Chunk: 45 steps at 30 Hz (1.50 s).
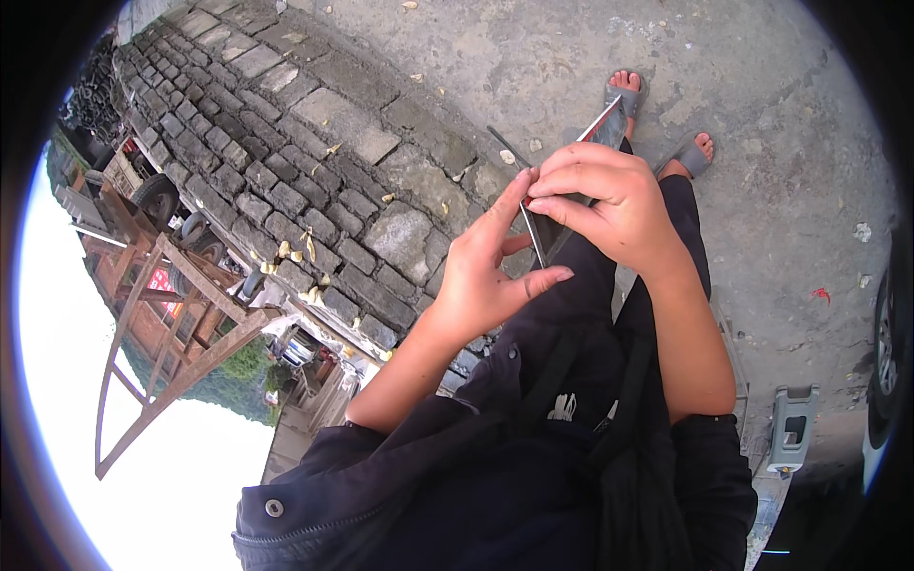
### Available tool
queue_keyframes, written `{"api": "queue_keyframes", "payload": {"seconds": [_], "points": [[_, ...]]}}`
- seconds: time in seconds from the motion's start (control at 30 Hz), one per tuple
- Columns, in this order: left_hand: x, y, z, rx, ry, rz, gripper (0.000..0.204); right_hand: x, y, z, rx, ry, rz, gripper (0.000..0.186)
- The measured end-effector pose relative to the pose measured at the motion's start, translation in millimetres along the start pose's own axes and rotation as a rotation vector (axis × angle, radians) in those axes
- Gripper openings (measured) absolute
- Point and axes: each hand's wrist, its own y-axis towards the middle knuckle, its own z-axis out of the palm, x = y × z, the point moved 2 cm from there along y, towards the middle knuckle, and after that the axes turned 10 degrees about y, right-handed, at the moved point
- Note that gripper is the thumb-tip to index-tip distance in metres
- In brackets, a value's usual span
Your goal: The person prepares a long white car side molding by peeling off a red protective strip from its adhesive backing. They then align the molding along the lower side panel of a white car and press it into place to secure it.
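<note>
1. Datum: the dark panel [553,236]; all places below refer to it.
2. Step in hand: I judge this to be two-handed work at the panel's upper corner, the left hand [479,278] steadying, the right hand [617,198] manipulating.
3. Next move: I judge that it calls for a firm left hold and a small, controlled right-fingertip action.
4. Left fingers: set wide along the panel's left edge, holding it; forefinger at the upper end, thumb at the lower.
5. Right fingers: narrow, thumb and forefinger pinched on a red sliver [527,202] at the upper corner. I cannot tell whether the sliver belongs to the panel.
6. Panel position: in the air between my hands, below the right thumb.
7. Adjacent parts: a dark strip [505,142] above-left of the panel; a red-and-white edge [601,121] above-right, connection hidden.
</note>
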Motion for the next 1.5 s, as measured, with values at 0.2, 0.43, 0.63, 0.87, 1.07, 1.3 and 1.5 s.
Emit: {"api": "queue_keyframes", "payload": {"seconds": [0.2,0.43,0.63,0.87,1.07,1.3,1.5], "points": [[5.8,0.2,0.6,-0.058,0.077,0.035,0.101,0.6,-2.5,0.0,-0.005,-0.008,0.038,0.013],[-1.5,1.4,3.1,-0.030,0.078,0.038,0.103,12.9,-19.6,2.3,-0.095,0.372,0.433,0.017],[-5.2,2.2,8.5,-0.047,0.111,0.059,0.101,17.2,-17.4,-6.8,-0.058,0.428,0.602,0.011],[-4.8,5.0,11.2,-0.058,0.139,0.113,0.100,15.9,-17.6,-9.5,-0.068,0.376,0.553,0.006],[-10.6,7.1,11.5,-0.066,0.180,0.125,0.096,14.9,-18.1,-10.1,-0.069,0.346,0.533,0.006],[-11.0,8.1,11.6,-0.073,0.198,0.125,0.098,19.7,-15.2,-11.1,-0.014,0.174,0.490,0.005],[-9.6,8.7,13.7,-0.088,0.187,0.133,0.098,30.7,-10.1,-10.5,0.012,0.042,0.444,0.006]]}}
